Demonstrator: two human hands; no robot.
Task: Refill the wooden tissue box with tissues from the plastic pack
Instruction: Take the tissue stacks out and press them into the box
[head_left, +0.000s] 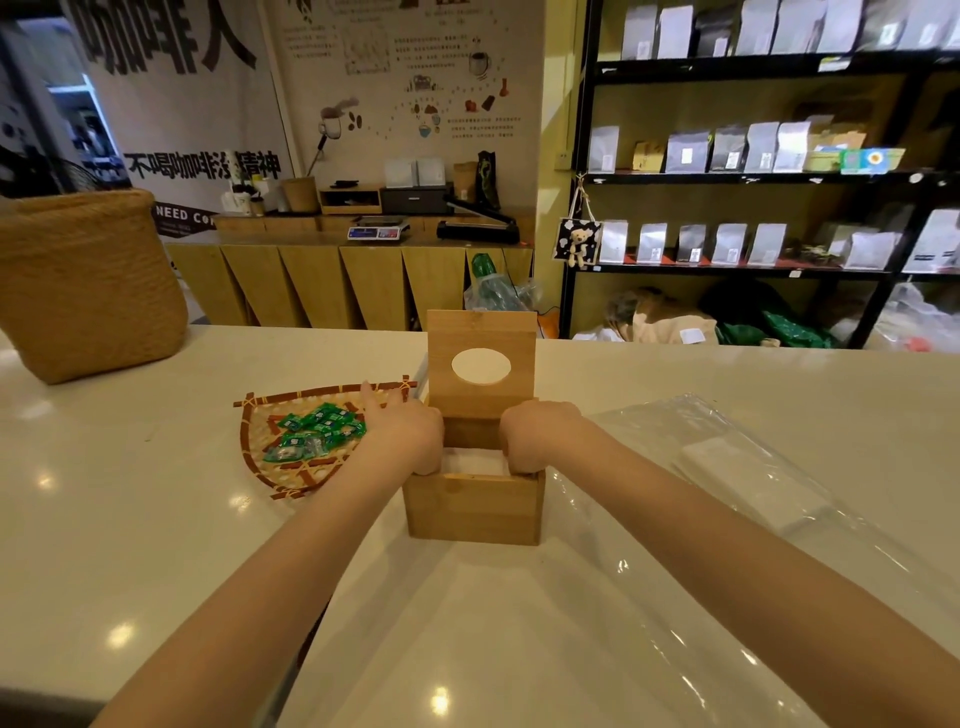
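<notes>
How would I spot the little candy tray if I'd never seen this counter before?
Start at the white counter and find the wooden tissue box with its lid standing open. Just left of it, touching the person's left hand, lies a flat woven bamboo tray with a dark brown rim. Unlike the tall straw basket farther left, it holds green-wrapped candies.

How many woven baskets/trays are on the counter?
2. A tall woven basket stands at the counter's far left edge; a flat bamboo tray holding green candies lies just left of the wooden tissue box.
</notes>
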